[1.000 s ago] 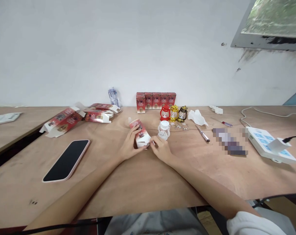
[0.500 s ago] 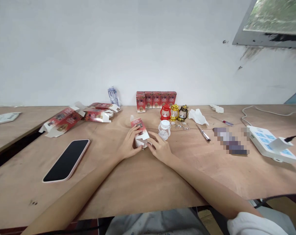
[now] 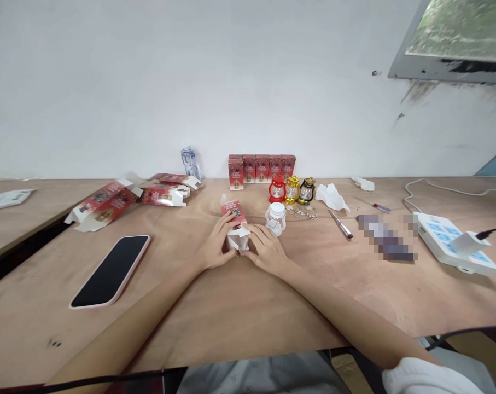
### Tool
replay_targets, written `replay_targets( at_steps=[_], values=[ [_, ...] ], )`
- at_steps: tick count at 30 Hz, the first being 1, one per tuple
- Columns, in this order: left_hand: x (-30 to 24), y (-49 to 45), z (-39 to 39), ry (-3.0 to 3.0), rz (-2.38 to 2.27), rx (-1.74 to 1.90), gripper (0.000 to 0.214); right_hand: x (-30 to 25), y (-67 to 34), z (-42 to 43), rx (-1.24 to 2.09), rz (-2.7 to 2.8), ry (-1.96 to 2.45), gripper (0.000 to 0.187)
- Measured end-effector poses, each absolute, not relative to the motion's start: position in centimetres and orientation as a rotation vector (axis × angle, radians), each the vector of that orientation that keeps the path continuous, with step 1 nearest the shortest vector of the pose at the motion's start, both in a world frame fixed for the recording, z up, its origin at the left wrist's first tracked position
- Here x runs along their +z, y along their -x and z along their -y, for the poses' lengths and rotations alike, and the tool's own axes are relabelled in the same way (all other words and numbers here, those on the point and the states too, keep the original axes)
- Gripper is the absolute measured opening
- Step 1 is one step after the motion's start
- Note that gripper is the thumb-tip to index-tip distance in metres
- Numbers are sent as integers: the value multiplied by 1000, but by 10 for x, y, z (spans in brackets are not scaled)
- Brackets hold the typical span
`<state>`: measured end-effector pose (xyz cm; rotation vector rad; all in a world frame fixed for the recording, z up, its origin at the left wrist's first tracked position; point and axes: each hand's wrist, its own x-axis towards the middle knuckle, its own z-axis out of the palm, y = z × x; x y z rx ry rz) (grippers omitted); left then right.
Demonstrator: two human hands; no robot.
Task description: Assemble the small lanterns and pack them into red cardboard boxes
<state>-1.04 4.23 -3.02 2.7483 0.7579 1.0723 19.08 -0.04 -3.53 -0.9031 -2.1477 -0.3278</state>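
Between my hands a small red and white cardboard box point(image 3: 233, 212) lies on the table, its white end flaps turned toward me. My left hand point(image 3: 216, 243) grips the box's left side, fingers over the top and thumb at the near end. On the right side my right hand point(image 3: 267, 249) holds the flaps, its thumb near the bottom edge. Just beyond the right fingers stands a white miniature lantern point(image 3: 275, 219). Behind it are a red lantern point(image 3: 276, 190), a gold lantern point(image 3: 291, 190) and a dark bronze lantern point(image 3: 306, 191), with small wire pieces point(image 3: 307, 212) in front.
Several red boxes point(image 3: 262, 168) stand against the wall by a water bottle point(image 3: 189, 161). Opened boxes point(image 3: 108, 202) and a phone point(image 3: 110, 272) lie left. At right are crumpled paper point(image 3: 332, 197), a pen-like tool point(image 3: 341, 224), a screwdriver point(image 3: 380, 208) and a power strip point(image 3: 440, 232).
My right fingers have moved over the box's end flaps, and its thumb has come lower toward the left thumb. The flaps sit slightly differently; the box stays in place.
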Motion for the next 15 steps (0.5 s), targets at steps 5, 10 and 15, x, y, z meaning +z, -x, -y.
replay_targets(
  at_steps=[5,10,15],
  values=[
    [-30,11,-43,-2743,-751,1041,63,-36,-196,-3,-374,2223,822,30],
    [-27,10,-42,-2716,-660,1108,58,-34,-197,-2,-540,2237,704,19],
    [-20,7,-31,-2624,-617,1261,49,-34,-196,-1,-444,2081,742,10]
  ],
)
